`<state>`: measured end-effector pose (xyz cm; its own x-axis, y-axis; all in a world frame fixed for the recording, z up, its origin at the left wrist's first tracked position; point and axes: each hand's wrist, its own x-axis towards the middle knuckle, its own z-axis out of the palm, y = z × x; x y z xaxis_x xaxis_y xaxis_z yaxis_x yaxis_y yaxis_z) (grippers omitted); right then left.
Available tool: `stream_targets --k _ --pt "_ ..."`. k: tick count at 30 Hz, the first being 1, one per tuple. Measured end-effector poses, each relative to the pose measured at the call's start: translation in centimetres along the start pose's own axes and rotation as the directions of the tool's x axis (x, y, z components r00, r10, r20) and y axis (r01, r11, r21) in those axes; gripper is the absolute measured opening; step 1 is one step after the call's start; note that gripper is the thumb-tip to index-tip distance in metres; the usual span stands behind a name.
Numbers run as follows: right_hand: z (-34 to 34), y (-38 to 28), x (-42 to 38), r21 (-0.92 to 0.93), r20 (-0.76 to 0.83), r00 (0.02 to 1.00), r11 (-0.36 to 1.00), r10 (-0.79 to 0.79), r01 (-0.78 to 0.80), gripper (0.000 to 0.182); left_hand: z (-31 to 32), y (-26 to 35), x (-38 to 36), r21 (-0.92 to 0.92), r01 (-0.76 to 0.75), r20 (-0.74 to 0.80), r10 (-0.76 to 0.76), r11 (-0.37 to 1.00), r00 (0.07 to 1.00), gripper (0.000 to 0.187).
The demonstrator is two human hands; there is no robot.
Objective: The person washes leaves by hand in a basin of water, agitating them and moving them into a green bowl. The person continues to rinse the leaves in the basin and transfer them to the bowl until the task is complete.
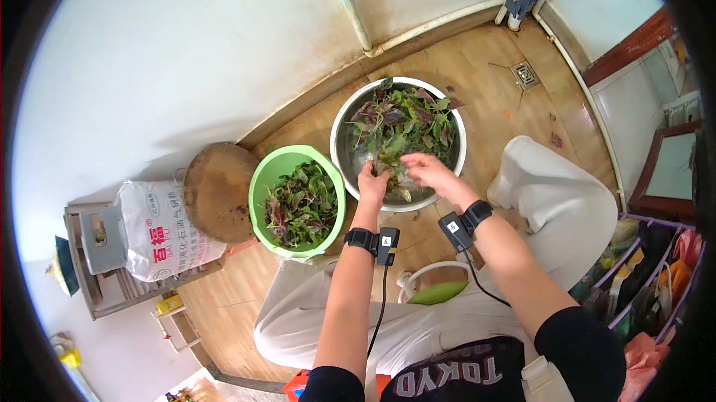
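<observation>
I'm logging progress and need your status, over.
Left hand holding leafy sprig; right hand close by, grip unclear. More leaves in basin. Green bowl alongside, nothing visibly blocking.

"What colors are shown?"

"Leaves [406, 117] of green and deep purple against a silver-gray basin [462, 145] rimmed in white, beside a light-green tub [287, 154]."

"And the clothing?"

"A black shirt [455, 376] with pale lettering, above off-white trousers [556, 189]."

"The floor [473, 59]?"

"Tan, streaked like wood grain. The sack [179, 215] is white, printed in red."
</observation>
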<state>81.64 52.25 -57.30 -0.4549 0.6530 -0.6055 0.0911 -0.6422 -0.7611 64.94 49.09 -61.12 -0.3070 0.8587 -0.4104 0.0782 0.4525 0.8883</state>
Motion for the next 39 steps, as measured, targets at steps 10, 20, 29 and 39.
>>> stream_targets --k 10,20,29,39 --pt "-1.9 1.3 -3.0 0.084 -0.101 0.994 0.996 -0.030 0.038 0.032 -13.1 -0.4 -0.1 0.384 -0.037 -0.305 0.165 0.922 0.938 0.027" --pt "-2.5 2.0 -2.2 0.083 -0.133 0.991 0.997 0.004 0.008 0.031 -23.5 -0.2 -0.9 0.830 0.104 -0.360 0.384 0.547 0.850 0.047" --pt "-3.8 3.0 -1.2 0.068 -0.202 0.975 0.995 0.090 -0.077 0.030 -20.6 -8.5 0.4 0.765 0.400 -0.181 -0.427 0.504 0.886 0.072" --pt "-3.0 8.6 7.7 -0.880 0.040 0.980 0.458 -0.196 0.128 0.023 -23.1 -1.8 0.3 0.814 0.236 -0.158 -0.187 0.531 0.969 0.080"
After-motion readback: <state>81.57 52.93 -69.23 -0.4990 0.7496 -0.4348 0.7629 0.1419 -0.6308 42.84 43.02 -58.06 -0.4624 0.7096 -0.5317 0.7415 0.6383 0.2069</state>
